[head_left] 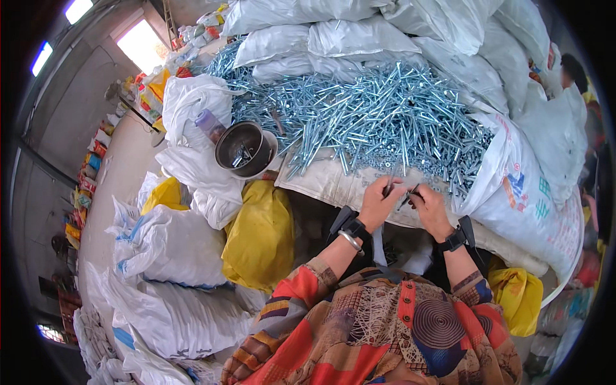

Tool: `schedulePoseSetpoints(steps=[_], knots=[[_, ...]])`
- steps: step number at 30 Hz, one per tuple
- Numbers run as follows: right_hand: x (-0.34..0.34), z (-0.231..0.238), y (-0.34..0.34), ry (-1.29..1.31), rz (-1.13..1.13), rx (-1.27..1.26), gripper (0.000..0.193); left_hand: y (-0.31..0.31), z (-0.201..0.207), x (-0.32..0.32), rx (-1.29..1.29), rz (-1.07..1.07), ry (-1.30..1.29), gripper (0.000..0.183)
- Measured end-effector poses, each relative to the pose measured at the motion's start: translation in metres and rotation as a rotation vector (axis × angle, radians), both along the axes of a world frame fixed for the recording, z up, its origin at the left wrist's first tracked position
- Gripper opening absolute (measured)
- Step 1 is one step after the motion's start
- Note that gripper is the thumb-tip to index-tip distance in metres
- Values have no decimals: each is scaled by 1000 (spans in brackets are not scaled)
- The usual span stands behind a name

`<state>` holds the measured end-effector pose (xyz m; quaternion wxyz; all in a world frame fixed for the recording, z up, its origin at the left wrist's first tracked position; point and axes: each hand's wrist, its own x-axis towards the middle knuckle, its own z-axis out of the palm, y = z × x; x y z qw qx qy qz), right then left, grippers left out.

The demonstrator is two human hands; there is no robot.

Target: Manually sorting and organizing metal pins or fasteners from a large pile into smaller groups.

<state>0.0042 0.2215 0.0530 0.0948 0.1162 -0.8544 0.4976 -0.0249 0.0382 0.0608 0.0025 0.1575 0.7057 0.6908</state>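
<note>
A big heap of long silvery bolts (378,119) lies on a cloth-covered table (333,186) in front of me. My left hand (380,204) pinches a bolt near the table's front edge. My right hand (428,208) is right beside it, its fingers closed on a bolt (408,196) that points toward the left hand. Both wrists wear dark straps; the left also has a metal bangle. A dark metal bowl (244,149) with a few pieces inside stands at the heap's left end, out of either hand's touch.
White filled sacks (359,38) are stacked behind the heap and another white sack (520,192) sits at the right. Yellow bags (260,234) and more white sacks (170,247) crowd the floor at left. A person (574,74) is at the far right.
</note>
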Motion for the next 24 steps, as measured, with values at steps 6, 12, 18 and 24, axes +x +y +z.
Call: schedulePoseSetpoints(steps=[6,12,18,24], knots=[[5,1,-17,115,28,100,15,7,15,-5,-129,-75,302,17],[5,-6,-12,20,-99,210,23,18,9,-11,-263,6,465,23],[-31,-70,-17,137,-98,-44,31,20,10,-11,-305,34,427,24],[8,-20,-11,10,-79,-159,47,17,13,-15,-285,89,445,27]])
